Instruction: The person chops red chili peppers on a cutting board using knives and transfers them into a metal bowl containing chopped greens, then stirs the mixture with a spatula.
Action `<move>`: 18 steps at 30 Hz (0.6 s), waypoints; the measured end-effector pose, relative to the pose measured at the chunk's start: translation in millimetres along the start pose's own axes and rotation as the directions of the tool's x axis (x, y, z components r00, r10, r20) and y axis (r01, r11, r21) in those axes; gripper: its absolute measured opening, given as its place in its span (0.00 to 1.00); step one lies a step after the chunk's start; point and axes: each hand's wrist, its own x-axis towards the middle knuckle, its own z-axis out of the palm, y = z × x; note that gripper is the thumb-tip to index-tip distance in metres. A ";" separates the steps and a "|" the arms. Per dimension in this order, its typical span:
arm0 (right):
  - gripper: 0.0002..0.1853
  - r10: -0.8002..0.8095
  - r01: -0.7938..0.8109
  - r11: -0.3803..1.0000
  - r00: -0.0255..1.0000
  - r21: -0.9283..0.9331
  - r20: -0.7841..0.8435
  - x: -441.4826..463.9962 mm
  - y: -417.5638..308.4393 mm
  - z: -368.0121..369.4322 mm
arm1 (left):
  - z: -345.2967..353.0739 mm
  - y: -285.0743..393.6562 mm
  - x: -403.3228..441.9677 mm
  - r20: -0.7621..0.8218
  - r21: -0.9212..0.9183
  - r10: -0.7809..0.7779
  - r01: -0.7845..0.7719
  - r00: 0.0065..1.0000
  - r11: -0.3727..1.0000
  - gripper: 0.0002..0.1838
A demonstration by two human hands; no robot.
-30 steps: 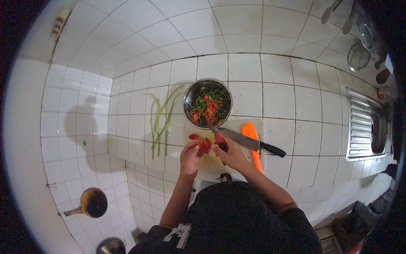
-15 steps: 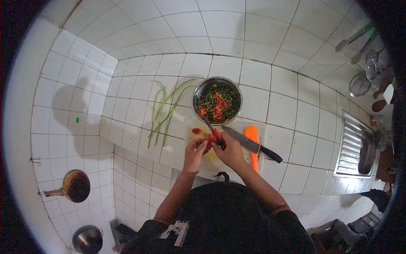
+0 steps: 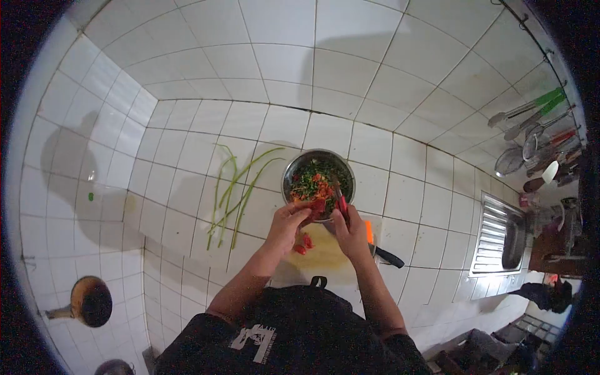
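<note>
My left hand point(image 3: 286, 228) is closed on a red vegetable piece point(image 3: 317, 207), tomato or pepper, at the bowl's near rim. My right hand point(image 3: 350, 230) grips a red-handled tool point(image 3: 342, 203) with a narrow dark tip; its exact kind is unclear. The tip reaches over the metal bowl point(image 3: 285, 177), which holds chopped greens and orange-red bits point(image 3: 320, 186). Below the hands lies a pale cutting board point(image 3: 325, 253), stained yellow, with red scraps point(image 3: 304, 244) on it. A knife's black handle point(image 3: 390, 257) shows right of my right hand, beside a flat orange object point(image 3: 369, 232).
Long green stalks point(image 3: 240, 187) lie on the white tiled counter left of the bowl. A sink point(image 3: 514, 244) is set in at the right. Utensils point(image 3: 531, 147) hang on the right wall, and a pan point(image 3: 91, 302) hangs at the left.
Both hands have moved from over the board up to the bowl's near rim, with the red piece and the tool. More red scraps show on the board. The view has shifted.
</note>
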 end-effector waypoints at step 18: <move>0.18 0.107 -0.090 0.754 0.994 -0.650 -0.014 -6.6 -8.8 35.6 | -23.9 16.2 72.6 0.127 0.013 -0.044 0.043 0.991 0.999 0.12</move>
